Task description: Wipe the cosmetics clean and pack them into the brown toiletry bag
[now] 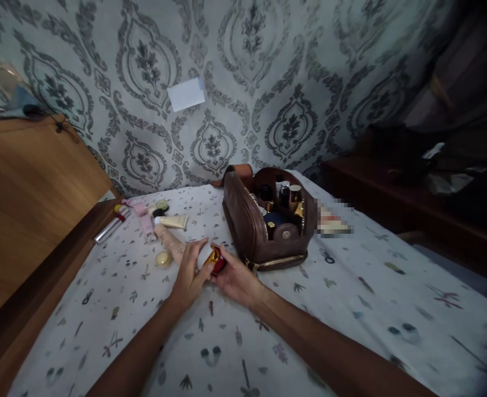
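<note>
Both hands meet over the printed sheet, in front of the bag. My right hand (237, 278) is wrapped around a small red-and-gold cosmetic jar (217, 261). Closed on the jar's left side is my left hand (191, 275), with a whitish rounded part showing between its thumb and fingers. Whether that part is separate from the jar, I cannot tell. Just behind the hands stands a brown leather makeup bag (243, 226), unzipped, with several bottles (285, 193) upright inside. A beige tube (169, 242) lies beside my left hand.
Left of the hands lie a small yellowish round pot (163, 259), a cream tube (172, 221), a pink tube (146, 226) and a silver tube (108, 230). A wooden board (32, 204) edges the left side. Patterned wall (210, 138) rises behind; dark furniture (351, 182) stands right.
</note>
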`<state>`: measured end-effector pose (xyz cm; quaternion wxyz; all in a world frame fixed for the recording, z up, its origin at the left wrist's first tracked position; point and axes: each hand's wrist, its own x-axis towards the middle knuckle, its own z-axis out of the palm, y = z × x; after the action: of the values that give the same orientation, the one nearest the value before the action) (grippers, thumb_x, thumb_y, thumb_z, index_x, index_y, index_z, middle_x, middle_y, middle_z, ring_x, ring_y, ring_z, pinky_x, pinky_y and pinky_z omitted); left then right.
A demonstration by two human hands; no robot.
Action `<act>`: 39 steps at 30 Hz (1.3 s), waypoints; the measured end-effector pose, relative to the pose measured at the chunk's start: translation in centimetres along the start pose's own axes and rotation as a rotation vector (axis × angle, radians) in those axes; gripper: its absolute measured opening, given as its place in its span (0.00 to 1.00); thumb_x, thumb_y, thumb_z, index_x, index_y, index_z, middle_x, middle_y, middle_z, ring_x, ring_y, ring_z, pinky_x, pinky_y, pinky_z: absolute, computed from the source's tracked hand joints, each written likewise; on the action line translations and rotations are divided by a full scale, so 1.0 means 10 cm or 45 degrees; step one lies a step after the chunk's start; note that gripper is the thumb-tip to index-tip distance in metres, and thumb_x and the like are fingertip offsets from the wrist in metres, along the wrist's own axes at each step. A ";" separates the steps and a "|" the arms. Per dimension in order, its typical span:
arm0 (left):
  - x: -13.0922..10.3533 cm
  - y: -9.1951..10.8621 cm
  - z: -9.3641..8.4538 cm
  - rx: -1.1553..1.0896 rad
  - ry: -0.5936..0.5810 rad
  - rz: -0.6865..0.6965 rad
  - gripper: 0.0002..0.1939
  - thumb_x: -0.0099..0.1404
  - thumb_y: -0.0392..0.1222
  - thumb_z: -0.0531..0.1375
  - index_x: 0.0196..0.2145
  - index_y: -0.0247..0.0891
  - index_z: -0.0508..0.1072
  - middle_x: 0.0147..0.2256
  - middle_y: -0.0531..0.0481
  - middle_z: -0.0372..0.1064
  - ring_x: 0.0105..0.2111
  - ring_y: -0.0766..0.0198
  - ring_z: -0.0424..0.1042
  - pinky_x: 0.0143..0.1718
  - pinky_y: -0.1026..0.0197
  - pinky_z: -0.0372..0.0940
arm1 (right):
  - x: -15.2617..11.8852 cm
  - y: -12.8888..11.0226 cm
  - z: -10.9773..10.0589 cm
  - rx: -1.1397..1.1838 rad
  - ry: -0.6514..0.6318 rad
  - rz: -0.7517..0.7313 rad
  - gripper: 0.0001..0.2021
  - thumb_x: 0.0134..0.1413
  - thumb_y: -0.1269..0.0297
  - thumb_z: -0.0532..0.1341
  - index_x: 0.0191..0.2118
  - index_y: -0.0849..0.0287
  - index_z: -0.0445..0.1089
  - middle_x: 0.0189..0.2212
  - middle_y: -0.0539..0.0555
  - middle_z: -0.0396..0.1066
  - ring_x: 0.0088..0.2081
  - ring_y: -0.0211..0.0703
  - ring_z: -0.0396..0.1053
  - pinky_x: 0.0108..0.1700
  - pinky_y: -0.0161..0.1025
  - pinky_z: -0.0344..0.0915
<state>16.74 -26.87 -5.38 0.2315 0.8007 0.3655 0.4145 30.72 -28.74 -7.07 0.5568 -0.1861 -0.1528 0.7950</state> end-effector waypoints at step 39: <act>-0.08 0.02 0.03 0.176 0.017 0.040 0.34 0.68 0.47 0.57 0.66 0.41 0.48 0.61 0.37 0.56 0.62 0.48 0.58 0.61 0.43 0.56 | -0.09 -0.07 0.07 -0.087 0.040 -0.086 0.17 0.39 0.58 0.76 0.34 0.58 0.73 0.32 0.46 0.77 0.33 0.34 0.72 0.37 0.31 0.66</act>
<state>16.75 -27.68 -5.79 0.1668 0.8176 0.3820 0.3971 31.24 -29.39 -5.98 0.5788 -0.2121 -0.1772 0.7672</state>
